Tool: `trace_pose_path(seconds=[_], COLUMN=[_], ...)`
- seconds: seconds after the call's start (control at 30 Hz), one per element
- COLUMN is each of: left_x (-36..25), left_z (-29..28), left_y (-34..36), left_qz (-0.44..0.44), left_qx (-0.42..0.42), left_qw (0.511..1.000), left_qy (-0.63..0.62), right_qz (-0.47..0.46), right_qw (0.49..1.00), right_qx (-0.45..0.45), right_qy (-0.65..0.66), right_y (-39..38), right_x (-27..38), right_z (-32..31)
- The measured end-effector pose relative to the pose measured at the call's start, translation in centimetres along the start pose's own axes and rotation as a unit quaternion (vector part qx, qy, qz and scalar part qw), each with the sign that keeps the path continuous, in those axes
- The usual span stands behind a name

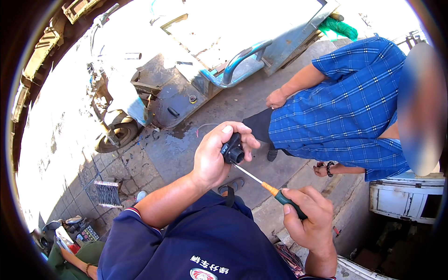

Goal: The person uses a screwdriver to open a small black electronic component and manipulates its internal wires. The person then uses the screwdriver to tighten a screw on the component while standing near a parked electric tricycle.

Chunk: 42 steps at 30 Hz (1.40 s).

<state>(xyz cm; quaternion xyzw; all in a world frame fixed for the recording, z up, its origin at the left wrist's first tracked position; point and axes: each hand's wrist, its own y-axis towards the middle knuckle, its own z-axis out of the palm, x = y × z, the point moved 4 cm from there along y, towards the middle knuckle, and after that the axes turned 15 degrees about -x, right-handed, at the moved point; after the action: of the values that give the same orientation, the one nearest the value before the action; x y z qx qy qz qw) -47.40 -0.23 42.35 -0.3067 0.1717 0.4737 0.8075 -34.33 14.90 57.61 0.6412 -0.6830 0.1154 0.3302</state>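
Note:
My left hand (214, 158) grips a small black plastic part (231, 148) with a round opening and a thin wire trailing from it. My right hand (308, 219) is closed round the green and orange handle of a screwdriver (289, 200). The screwdriver's thin shaft points up-left to the lower side of the black part, where its tip touches or nearly touches it; which one I cannot make out.
A person in a blue plaid shirt (336, 121) stands at right. A worn scooter (179, 112) stands ahead. At lower left are a folding stool (108, 193), assorted tools and another person's arm (74, 261). A white metal cabinet (401, 200) sits at right.

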Motion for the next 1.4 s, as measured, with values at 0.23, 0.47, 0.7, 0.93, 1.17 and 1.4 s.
trace_pose_path(seconds=[0.23,0.47,0.7,0.93,1.17,1.4], left_x=[-0.5,0.3,1.1,2.6,2.3,2.1], left_z=[0.1,-1.0,-2.0,-3.4,-3.1,-2.8], left_y=[-0.8,-1.0,-0.9,0.1,1.2,0.9], left_qz=[0.112,0.115,0.088,0.023,-0.034,0.006], left_qx=[0.042,0.07,0.018,-0.032,-0.054,-0.072], left_qw=[0.99,0.986,0.99,0.997,0.997,0.997], left_qy=[0.076,0.099,0.111,0.062,-0.042,0.008], right_qz=[0.444,0.523,0.155,-0.216,0.019,0.11], right_qw=[0.819,0.707,0.968,0.955,0.993,0.994], right_qx=[0.172,0.191,0.142,0.124,-0.051,-0.011], right_qy=[0.321,0.435,0.14,-0.161,0.103,0.002], right_y=[-2.6,-4.4,-3.5,-1.6,-0.8,-0.2], right_x=[-3.7,-4.1,-3.0,-1.5,-2.9,-2.5], right_z=[1.8,4.0,4.5,4.0,2.3,3.1])
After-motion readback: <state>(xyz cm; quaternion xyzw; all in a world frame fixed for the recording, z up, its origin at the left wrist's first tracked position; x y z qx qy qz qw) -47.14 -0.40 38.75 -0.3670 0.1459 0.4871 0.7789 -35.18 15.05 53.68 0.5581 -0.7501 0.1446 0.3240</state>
